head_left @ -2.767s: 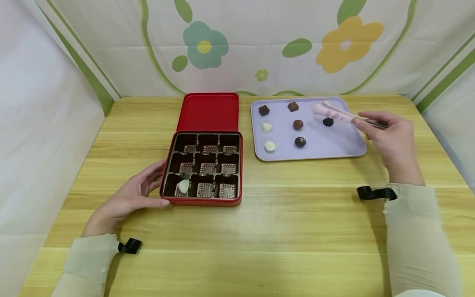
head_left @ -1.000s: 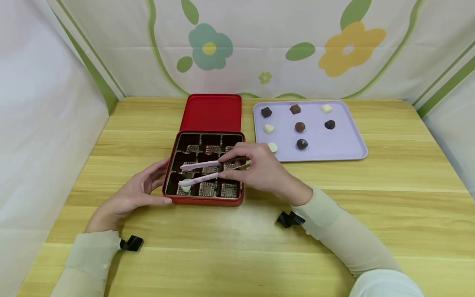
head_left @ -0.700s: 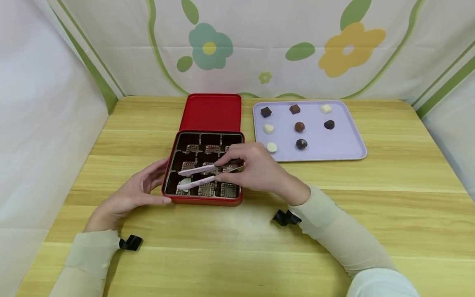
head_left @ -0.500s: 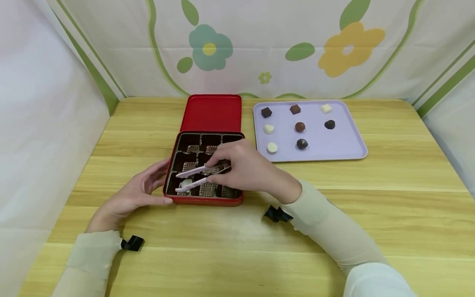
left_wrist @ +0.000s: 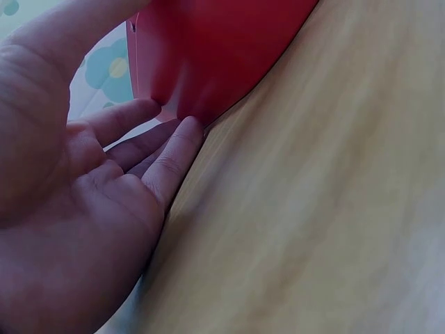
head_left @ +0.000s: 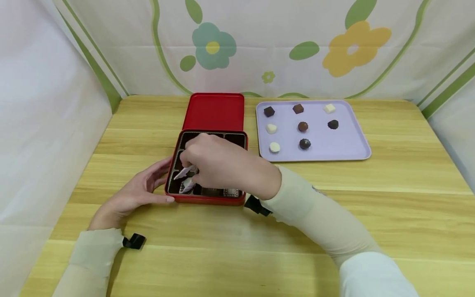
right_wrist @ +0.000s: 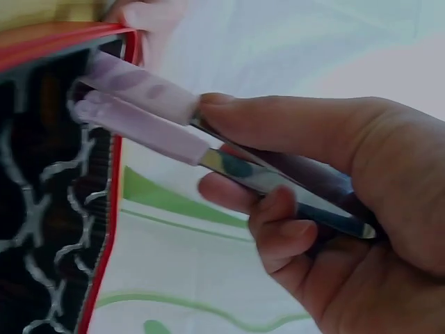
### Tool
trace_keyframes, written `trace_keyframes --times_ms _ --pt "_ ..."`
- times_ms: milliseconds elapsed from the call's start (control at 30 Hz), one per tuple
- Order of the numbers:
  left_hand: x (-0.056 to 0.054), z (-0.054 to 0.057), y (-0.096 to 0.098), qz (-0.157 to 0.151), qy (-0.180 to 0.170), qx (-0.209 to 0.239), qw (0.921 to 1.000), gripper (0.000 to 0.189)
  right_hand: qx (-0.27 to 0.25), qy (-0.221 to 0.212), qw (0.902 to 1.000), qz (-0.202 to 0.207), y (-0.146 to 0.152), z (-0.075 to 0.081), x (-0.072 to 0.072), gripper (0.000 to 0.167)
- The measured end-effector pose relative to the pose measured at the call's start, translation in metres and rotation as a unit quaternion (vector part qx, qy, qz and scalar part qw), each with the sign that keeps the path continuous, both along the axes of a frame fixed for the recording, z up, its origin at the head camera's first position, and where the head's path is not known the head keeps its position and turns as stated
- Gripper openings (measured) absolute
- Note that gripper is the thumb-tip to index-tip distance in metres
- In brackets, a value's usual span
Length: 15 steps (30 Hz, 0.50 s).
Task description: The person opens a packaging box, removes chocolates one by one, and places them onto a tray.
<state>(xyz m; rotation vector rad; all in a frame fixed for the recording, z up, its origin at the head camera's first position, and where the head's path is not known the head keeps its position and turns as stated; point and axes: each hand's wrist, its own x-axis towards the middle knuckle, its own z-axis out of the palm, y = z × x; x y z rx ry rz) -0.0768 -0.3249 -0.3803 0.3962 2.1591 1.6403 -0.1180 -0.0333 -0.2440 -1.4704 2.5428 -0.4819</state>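
My right hand [head_left: 224, 165] grips a pair of pink-tipped tongs [right_wrist: 149, 131] over the red tin [head_left: 208, 200]. The tongs' tips stand apart in the tin's front-left compartment, around a white chocolate [head_left: 186, 182] that they partly hide. Whether they touch it I cannot tell. Black dividers split the tin into compartments, many now covered by the right hand. At the tin's left side rests my left hand [head_left: 139, 190], its fairly straight fingers [left_wrist: 174, 156] against the red wall and its thumb by the front corner.
The tin's red lid [head_left: 215, 111] lies folded back behind it. To the right, a lilac tray [head_left: 345, 144] bears several chocolates, among them a white one [head_left: 274, 147] and a dark ribbed one [head_left: 305, 143]. A flowered cloth [head_left: 252, 53] hangs behind the wooden table [head_left: 208, 255].
My right hand came from the tray to the tin with the tongs, then shifted further left and turned, lowering the tips around the white chocolate. The left hand stayed at the tin.
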Motion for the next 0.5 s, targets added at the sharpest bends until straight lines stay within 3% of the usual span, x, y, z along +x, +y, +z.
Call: trace_keyframes --times_ms 100,200,333,500 --pt "0.0 0.0 0.0 -0.002 0.002 0.003 1.0 0.105 0.029 0.005 0.9996 0.001 -0.006 0.0 0.0 0.01" --pt "0.0 0.001 0.0 -0.003 -0.003 0.002 1.0 0.104 0.023 -0.006 0.9997 -0.001 -0.006 -0.006 -0.005 0.008" --pt "0.0 0.002 0.001 0.0 -0.005 0.002 1.0 0.105 -0.032 -0.04 0.9985 -0.018 0.005 -0.02 -0.014 0.004" --pt "0.0 0.001 0.0 0.001 -0.003 0.003 1.0 0.106 -0.115 -0.072 0.9891 -0.057 0.021 -0.038 -0.023 0.008"
